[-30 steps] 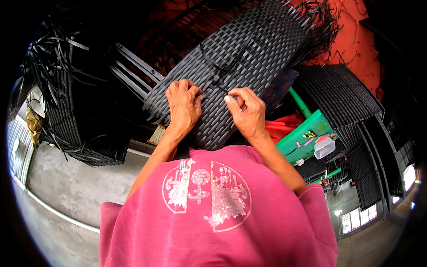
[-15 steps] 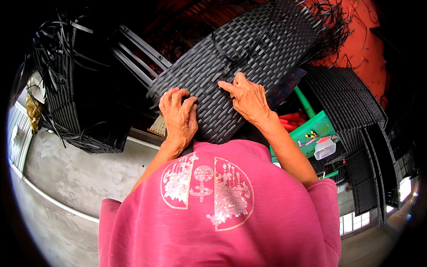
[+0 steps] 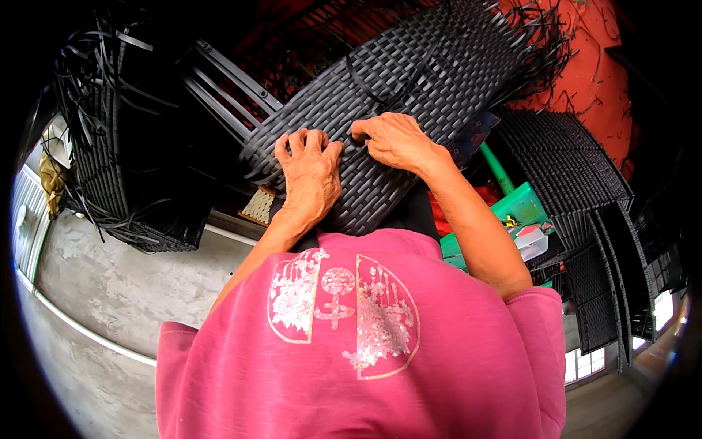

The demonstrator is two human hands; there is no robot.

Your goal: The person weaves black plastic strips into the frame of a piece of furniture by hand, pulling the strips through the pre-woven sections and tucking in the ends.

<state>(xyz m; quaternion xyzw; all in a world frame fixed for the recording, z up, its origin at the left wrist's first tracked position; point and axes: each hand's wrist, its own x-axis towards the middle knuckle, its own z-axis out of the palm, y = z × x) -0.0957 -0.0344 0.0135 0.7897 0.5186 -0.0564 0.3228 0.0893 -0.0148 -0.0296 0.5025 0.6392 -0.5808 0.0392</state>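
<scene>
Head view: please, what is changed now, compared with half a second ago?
The left hand has moved right and forward, closer to the right hand. The right hand has turned, its wrist coming forward, so it lies more sideways across the woven panel; whether it pinches anything cannot be told. The panel and the green tray stayed about where they were.

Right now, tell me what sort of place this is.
Probably a wicker-weaving workshop: a dark woven panel with loose strip ends lies in the middle, another woven piece is at the left, and dark ribbed pieces are on the right.
</scene>
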